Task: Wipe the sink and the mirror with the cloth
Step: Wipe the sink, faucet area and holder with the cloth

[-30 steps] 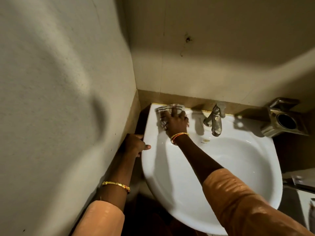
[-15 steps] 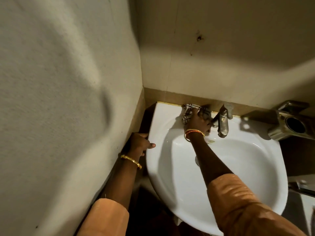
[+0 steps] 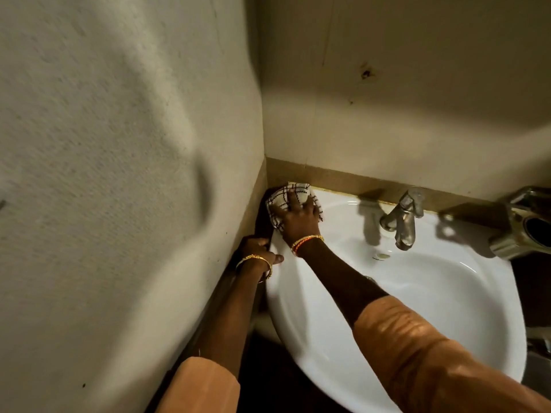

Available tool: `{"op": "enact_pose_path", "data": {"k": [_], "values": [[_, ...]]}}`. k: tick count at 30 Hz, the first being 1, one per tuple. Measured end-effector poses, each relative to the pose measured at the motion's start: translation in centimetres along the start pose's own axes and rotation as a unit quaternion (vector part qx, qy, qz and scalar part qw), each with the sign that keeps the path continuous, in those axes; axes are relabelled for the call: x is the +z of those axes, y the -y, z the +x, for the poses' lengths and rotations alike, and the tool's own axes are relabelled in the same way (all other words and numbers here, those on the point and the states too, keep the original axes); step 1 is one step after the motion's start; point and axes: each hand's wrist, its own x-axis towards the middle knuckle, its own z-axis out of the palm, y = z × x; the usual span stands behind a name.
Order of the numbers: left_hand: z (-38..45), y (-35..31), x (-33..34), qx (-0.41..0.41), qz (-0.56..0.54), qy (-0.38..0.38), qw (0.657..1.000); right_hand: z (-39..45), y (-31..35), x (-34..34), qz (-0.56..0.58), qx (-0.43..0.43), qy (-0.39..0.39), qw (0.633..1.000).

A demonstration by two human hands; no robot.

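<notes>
White porcelain sink (image 3: 387,308) is mid-wipe: the right hand (image 3: 299,217) presses one checked cloth (image 3: 293,193) with spread fingers onto the back left corner of the rim, beside the wall. The left hand (image 3: 258,253) curls over the sink's left edge, steadying. I judge the bowl and the area around the one tap (image 3: 401,223) still pending; no mirror is in view.

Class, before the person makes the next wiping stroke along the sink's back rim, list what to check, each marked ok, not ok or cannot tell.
1. Right hand presses the white checked cloth: ok.
2. Cloth lies on the white ceramic sink at its back left corner: ok.
3. Left hand grips the sink's left edge: ok.
4. Metal tap is apart from the cloth: ok.
5. Mirror in view: not ok.
6. Cloth damp: cannot tell.
</notes>
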Motion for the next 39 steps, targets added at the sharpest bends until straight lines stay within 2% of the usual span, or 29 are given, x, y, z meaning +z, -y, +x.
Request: {"op": "enact_pose_path", "data": {"k": [5,8,12,20,26,30,32,34,37,39], "values": [[-0.4,0.4,0.4,-0.023,-0.002,-0.043,0.999,-1.3,-1.2,0.0,0.034,0.0,0.008,0.999],[-0.9,0.4,1.0,-0.008,0.008,-0.074,0.997,-1.4,-2.5,-0.6,0.041,0.056,0.006,0.998],[-0.8,1.0,1.5,0.005,0.009,-0.064,0.998,-1.8,-7.6,-1.2,0.041,0.143,0.007,0.989],[-1.0,0.7,1.3,0.012,0.022,-0.058,0.998,-3.9,-10.8,-0.8,0.075,0.215,-0.046,0.973],[-1.1,0.5,1.1,0.013,0.045,-0.058,0.997,-5.4,-9.3,0.8,0.073,0.284,-0.08,0.953],[-0.9,0.1,1.5,0.029,0.155,-0.07,0.985,-4.7,-7.2,1.3,0.089,0.315,-0.103,0.939],[-0.7,-0.4,1.5,0.023,0.194,-0.069,0.978,-3.2,-5.0,1.0,0.109,0.303,-0.11,0.94],[-0.4,-0.5,1.4,0.022,0.197,-0.066,0.978,-1.8,-2.5,1.3,0.105,0.247,-0.133,0.954],[-0.8,-0.3,1.2,0.041,0.194,-0.066,0.978,-1.6,1.3,1.8,0.133,0.146,-0.11,0.974],[-1.0,-0.2,1.1,0.057,0.191,-0.063,0.978,-1.8,1.5,2.0,0.123,0.103,-0.094,0.983]]}}
